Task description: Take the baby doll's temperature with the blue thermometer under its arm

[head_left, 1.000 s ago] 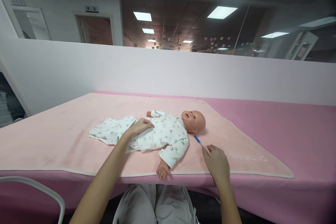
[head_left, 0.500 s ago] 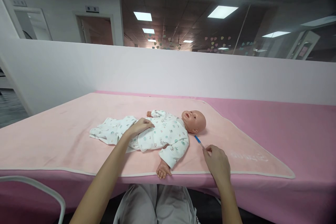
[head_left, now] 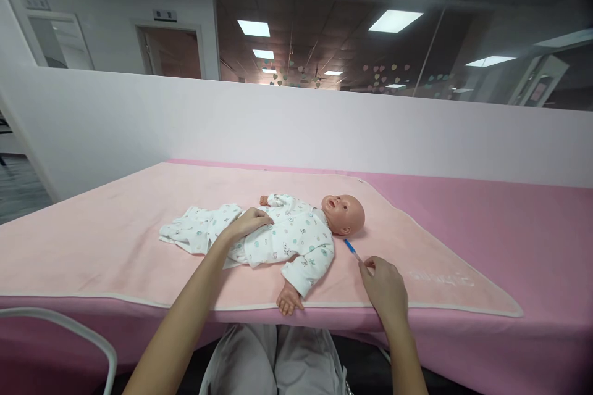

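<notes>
The left hand point(head_left: 251, 222) lies over the middle of the doll point(head_left: 273, 244), knuckles up and loosely bent; whether its fingertips pinch the cloth, I cannot tell. The right hand point(head_left: 384, 287) grips a slim stick point(head_left: 351, 248) between thumb and fingers, low over the blanket point(head_left: 115, 222), well apart from the left. The stick's blue end points away from the person, up and to the left, and sits just beside the doll's head point(head_left: 346, 214) (the part inside the grip is hidden).

The doll is on its back across the blanket, head to the right, legs to the left, dressed in a white suit with small printed figures. Its near arm reaches toward the person, the doll's small hand point(head_left: 290, 300) lying at the blanket's pale trim. The peach blanket is spread over a bench point(head_left: 504, 216) covered in pink, and faint white lettering point(head_left: 440, 278) shows near its right corner. Behind the bench stands a white partition point(head_left: 301, 126), with a wide window point(head_left: 301, 31) above it. Below the near edge are the person's grey trousers point(head_left: 273, 361), and a curved white bar point(head_left: 69, 328) is at lower left.
</notes>
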### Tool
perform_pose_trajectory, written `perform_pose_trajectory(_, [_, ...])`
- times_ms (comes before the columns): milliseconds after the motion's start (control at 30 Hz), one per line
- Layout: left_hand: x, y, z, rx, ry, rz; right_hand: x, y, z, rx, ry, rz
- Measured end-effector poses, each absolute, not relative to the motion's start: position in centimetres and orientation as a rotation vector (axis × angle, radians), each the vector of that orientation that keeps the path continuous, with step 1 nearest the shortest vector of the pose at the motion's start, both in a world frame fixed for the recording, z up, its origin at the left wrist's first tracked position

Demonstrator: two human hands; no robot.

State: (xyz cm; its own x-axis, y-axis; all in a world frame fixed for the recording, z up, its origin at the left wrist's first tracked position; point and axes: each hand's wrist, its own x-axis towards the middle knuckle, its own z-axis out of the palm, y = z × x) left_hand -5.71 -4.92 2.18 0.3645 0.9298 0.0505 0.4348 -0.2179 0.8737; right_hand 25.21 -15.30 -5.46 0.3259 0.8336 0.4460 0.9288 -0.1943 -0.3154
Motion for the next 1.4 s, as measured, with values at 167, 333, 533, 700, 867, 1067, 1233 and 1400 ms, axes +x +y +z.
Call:
perform_pose_trajectory(167, [-5.8, -4.6, 1.8, 1.811, 1.176, 0.774, 25.2, -15.3, -5.6, -2.064, -1.550, -0.263])
perform_pose_trajectory(333, [-5.8, -4.8, 2.0, 1.811, 1.188, 0.773, 25.1, -15.4, -5.6, -2.046, -1.539, -0.281])
perform_pose_trajectory(533, [-5.7, -4.9, 2.2, 1.804, 1.158, 0.757, 24.7, -16.0, -5.2, -2.118, -1.420, -0.224])
perform_pose_trajectory(700, [-5.9, -4.2, 1.5, 1.814, 1.112, 0.787, 24.5, -16.2, -4.9, -2.144, -1.383, -0.177])
perform_pose_trajectory(867, [-6.0, -3.8, 1.0, 1.812, 1.145, 0.780, 24.6, -16.1, -5.0, -2.118, -1.393, -0.187])
perform_pose_trajectory(1067, [-6.0, -3.9, 1.1, 1.822, 1.144, 0.786, 24.6, -16.1, -4.9, -2.126, -1.399, -0.185])
perform_pose_trajectory(1233, [-6.0, -3.8, 1.1, 1.829, 1.142, 0.790, 24.6, -16.1, -4.9, -2.109, -1.415, -0.210])
perform_pose_trajectory(1400, [-5.9, -4.0, 1.3, 1.842, 1.150, 0.781, 24.6, -16.1, -5.0, -2.105, -1.417, -0.215])
